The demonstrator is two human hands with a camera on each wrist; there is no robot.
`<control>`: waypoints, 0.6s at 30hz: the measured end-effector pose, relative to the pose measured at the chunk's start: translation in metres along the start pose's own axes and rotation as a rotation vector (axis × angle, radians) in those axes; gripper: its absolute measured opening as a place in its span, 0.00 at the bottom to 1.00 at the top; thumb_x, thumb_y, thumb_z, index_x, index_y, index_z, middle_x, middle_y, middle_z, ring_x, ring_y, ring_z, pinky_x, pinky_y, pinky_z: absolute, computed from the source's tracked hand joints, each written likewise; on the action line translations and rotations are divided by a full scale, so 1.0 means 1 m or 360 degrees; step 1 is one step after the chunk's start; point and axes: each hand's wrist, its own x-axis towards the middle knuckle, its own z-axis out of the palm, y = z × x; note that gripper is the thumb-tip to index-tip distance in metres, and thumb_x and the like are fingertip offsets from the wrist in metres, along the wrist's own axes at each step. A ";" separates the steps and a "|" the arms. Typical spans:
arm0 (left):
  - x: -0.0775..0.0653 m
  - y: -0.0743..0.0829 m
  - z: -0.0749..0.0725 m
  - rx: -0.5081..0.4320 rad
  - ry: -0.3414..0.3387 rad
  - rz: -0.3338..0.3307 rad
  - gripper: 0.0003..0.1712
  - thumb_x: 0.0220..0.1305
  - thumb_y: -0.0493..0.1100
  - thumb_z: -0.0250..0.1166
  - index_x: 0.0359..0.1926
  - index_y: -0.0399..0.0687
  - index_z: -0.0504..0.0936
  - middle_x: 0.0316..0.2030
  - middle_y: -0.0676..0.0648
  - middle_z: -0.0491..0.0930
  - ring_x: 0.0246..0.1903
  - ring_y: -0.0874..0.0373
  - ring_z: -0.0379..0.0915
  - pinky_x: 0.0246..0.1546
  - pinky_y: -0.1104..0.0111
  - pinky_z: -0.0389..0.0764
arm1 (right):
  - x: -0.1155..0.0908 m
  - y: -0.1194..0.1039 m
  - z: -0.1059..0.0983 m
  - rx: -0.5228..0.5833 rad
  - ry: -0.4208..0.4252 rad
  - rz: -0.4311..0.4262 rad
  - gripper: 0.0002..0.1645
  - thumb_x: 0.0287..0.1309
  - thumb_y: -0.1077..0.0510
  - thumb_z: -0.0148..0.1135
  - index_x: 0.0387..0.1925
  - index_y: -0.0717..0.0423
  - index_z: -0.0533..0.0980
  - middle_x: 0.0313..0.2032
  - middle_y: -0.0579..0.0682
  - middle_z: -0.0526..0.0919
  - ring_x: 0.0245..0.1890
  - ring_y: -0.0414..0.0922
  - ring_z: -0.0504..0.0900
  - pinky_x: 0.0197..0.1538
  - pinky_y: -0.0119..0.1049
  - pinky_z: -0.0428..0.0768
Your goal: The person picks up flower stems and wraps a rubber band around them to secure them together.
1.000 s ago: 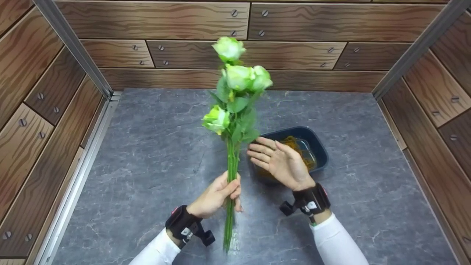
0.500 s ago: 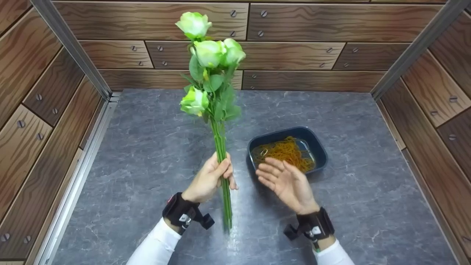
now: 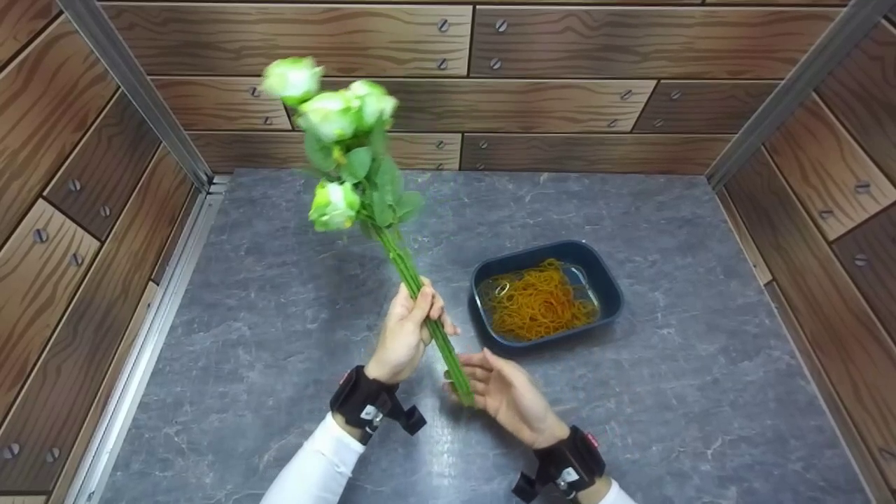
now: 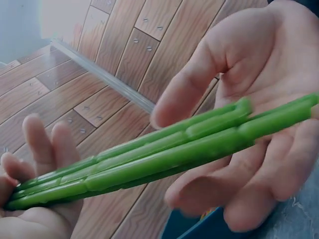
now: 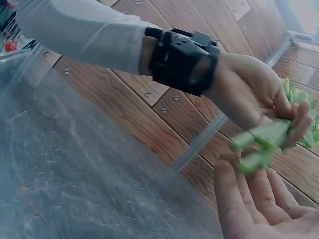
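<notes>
A bunch of pale green-white roses [image 3: 334, 115] leans to the upper left, its leaves below the blooms. My left hand [image 3: 409, 329] grips the bundled green stems [image 4: 164, 154] around their middle, thumb across the front. At the lower stem ends is my right hand [image 3: 511, 399], palm turned up and fingers extended behind the stems. In the left wrist view its thumb and fingers lie on either side of the stems without closing round them. Whether its fingers touch the stems I cannot tell.
Right of the stems stands a dark blue tub [image 3: 612, 297] holding a tangled heap of orange-brown rubber bands [image 3: 542, 304]. The grey marbled tabletop [image 3: 280, 294] is bounded by wood-patterned walls [image 3: 560, 105] at the back and sides.
The roses have swung left and tilted, with their stem ends now pointing lower right. My right hand has come away from the tub, down and left to the stem ends.
</notes>
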 end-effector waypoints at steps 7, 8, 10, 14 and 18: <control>-0.001 -0.020 0.003 -0.0030 0.0099 0.0171 0.05 0.86 0.39 0.40 0.51 0.49 0.63 0.32 0.54 0.76 0.32 0.60 0.86 0.47 0.64 0.89 | 0.007 -0.003 0.009 -0.0354 0.0170 -0.0098 0.26 0.85 0.43 0.40 0.54 0.55 0.79 0.39 0.46 0.92 0.34 0.41 0.90 0.40 0.35 0.89; -0.001 -0.023 0.004 -0.0029 0.0109 0.0186 0.04 0.86 0.39 0.40 0.51 0.48 0.63 0.33 0.54 0.77 0.34 0.60 0.87 0.49 0.63 0.89 | 0.008 -0.003 0.010 -0.0429 0.0235 -0.0121 0.27 0.85 0.42 0.41 0.54 0.56 0.80 0.36 0.45 0.91 0.29 0.39 0.88 0.34 0.33 0.87; -0.002 -0.029 0.006 -0.0022 0.0125 0.0217 0.04 0.86 0.41 0.41 0.51 0.47 0.62 0.35 0.53 0.79 0.38 0.60 0.88 0.54 0.61 0.89 | 0.011 -0.002 0.012 -0.0586 0.0395 -0.0147 0.29 0.85 0.43 0.40 0.50 0.58 0.81 0.26 0.42 0.86 0.19 0.36 0.79 0.23 0.29 0.78; -0.006 -0.040 0.011 -0.0045 0.0162 0.0247 0.06 0.86 0.42 0.41 0.51 0.44 0.60 0.41 0.51 0.83 0.46 0.57 0.89 0.61 0.56 0.86 | 0.016 0.004 0.015 -0.0902 0.0661 -0.0206 0.32 0.86 0.47 0.40 0.35 0.65 0.79 0.16 0.40 0.70 0.13 0.33 0.62 0.19 0.26 0.61; -0.010 -0.044 0.015 -0.0071 0.0196 0.0243 0.06 0.86 0.40 0.41 0.53 0.42 0.61 0.49 0.46 0.86 0.53 0.54 0.88 0.66 0.51 0.82 | 0.018 0.009 0.013 -0.1214 0.0753 -0.0363 0.32 0.85 0.55 0.43 0.22 0.69 0.69 0.16 0.41 0.64 0.15 0.32 0.60 0.23 0.25 0.59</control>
